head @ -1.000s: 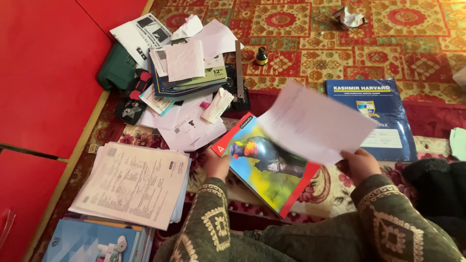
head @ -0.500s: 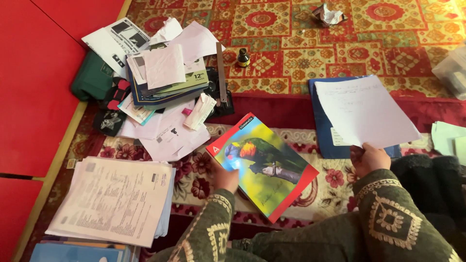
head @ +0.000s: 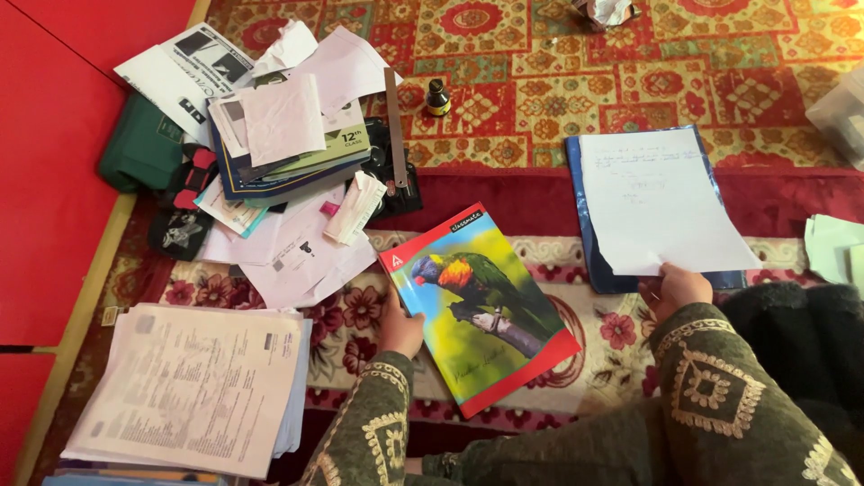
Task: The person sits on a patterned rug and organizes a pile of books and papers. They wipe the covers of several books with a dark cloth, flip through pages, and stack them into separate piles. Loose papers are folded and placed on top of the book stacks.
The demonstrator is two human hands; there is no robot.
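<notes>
The white sheet [head: 661,202] has dropped onto the blue folder [head: 583,211], right hand [head: 681,288] grip pinching it, left hand [head: 399,328] holding the parrot notebook [head: 477,301].

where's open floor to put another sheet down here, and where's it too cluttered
Bare carpet lies between the small dark bottle and the blue folder, and a smaller patch between the parrot notebook and the right hand. Crowded: the heap of books and loose papers at upper left, and the printed stack beside the left hand.
</notes>
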